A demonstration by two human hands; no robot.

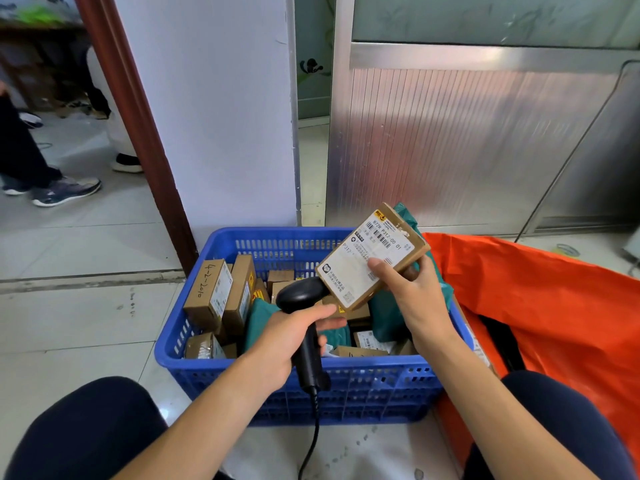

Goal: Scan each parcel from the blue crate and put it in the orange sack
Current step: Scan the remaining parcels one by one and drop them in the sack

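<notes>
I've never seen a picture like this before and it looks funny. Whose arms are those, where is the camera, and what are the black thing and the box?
The camera sits on a person's head and looks down, so you see that person's own arms and knees. There is no robot here, just two bare hands. The left hand grips a black scanner, a tool that reads the stripes on labels. The right hand holds up a parcel, a flat brown box, with its white label facing the scanner. Below, on the tiled floor, stands a blue crate holding more brown boxes and green bags. To the right lies an orange sack, where scanned parcels go.
</notes>
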